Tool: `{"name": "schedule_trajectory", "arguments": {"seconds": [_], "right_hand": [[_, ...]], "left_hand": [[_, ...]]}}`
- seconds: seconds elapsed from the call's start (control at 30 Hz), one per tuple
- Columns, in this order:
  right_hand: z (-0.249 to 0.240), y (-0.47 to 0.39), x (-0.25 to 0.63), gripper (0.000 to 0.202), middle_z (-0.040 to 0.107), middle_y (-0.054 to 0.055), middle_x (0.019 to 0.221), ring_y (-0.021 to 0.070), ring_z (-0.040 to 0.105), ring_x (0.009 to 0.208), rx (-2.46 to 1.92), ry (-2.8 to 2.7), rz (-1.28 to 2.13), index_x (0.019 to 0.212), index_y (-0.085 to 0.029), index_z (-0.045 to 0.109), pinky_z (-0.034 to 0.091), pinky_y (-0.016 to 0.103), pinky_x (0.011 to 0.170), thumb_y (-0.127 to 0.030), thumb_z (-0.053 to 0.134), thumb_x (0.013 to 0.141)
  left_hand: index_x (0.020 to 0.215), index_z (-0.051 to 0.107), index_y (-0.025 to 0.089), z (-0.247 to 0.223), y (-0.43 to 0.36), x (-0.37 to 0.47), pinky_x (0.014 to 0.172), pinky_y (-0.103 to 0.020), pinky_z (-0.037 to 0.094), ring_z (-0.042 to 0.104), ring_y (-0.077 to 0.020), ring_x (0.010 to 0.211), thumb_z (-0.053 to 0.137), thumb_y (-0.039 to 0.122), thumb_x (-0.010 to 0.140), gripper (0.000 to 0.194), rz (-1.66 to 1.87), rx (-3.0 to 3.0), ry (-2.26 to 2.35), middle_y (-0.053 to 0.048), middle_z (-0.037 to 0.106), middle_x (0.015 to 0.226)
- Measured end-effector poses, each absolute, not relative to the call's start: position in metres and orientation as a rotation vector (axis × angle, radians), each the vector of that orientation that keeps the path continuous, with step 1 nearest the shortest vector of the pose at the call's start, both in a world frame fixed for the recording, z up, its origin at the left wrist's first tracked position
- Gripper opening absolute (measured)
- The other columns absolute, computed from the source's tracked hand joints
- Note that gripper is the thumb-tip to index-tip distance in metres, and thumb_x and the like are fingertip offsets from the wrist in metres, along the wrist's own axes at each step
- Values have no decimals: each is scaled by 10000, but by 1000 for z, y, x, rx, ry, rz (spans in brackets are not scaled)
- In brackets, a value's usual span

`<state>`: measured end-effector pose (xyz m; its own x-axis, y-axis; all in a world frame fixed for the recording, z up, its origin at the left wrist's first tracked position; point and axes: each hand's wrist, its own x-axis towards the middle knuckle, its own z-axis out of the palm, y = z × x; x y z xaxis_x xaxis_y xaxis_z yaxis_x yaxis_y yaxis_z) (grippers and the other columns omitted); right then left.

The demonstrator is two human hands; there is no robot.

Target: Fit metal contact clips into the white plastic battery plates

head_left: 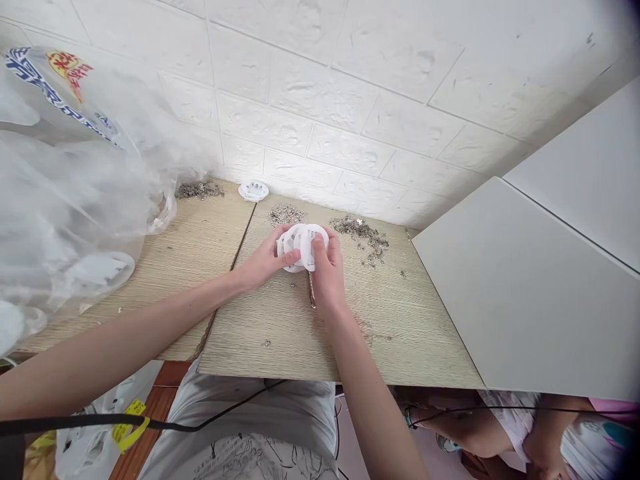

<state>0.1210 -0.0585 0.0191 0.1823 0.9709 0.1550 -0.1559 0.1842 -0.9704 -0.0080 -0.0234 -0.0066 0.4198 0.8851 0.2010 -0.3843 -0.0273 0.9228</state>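
Several round white plastic pieces (pixel 296 239) are held together over the wooden table, fanned out beside one another. My left hand (pixel 274 257) is closed around their left side, thumb across the front. On their right side my right hand (pixel 327 263) grips them, its thumb pressed on the nearest piece. A thin metallic object (pixel 313 292) sticks out below my right palm; its kind and most of its length are hidden. Just behind the hands is a pile of tiny metal parts (pixel 286 214), with a second, darker pile of small metal parts (pixel 367 235) to the right.
Another white plastic piece (pixel 253 191) lies against the wall. Large plastic bags (pixel 75 200) stand on the left, near a further metal pile (pixel 200 190). A white cabinet (pixel 530 280) borders the table's right. A black cable (pixel 195 425) crosses before me; another person's arm (pixel 550 440) shows lower right.
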Motion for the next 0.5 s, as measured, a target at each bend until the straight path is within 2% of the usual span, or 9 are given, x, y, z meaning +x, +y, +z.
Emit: {"name": "schedule_trajectory", "arguments": {"seconds": [0.3, 0.5], "right_hand": [[25, -60, 119, 393, 649, 35, 960, 165, 590, 838, -938, -922, 1181, 1015, -217, 605, 498, 306, 760, -531, 630, 779], [27, -62, 120, 401, 658, 34, 951, 149, 593, 822, -872, -962, 1248, 1002, -196, 622, 522, 301, 765, -472, 714, 727]], "left_hand": [[1340, 414, 245, 5, -35, -3, 958, -417, 414, 483, -308, 1205, 761, 432, 694, 757, 1014, 1131, 437, -110, 537, 1288], [1371, 406, 291, 16, -41, -8, 1016, -399, 380, 441, -302, 1270, 788, 344, 667, 803, 1003, 1021, 457, -84, 499, 1364]]}}
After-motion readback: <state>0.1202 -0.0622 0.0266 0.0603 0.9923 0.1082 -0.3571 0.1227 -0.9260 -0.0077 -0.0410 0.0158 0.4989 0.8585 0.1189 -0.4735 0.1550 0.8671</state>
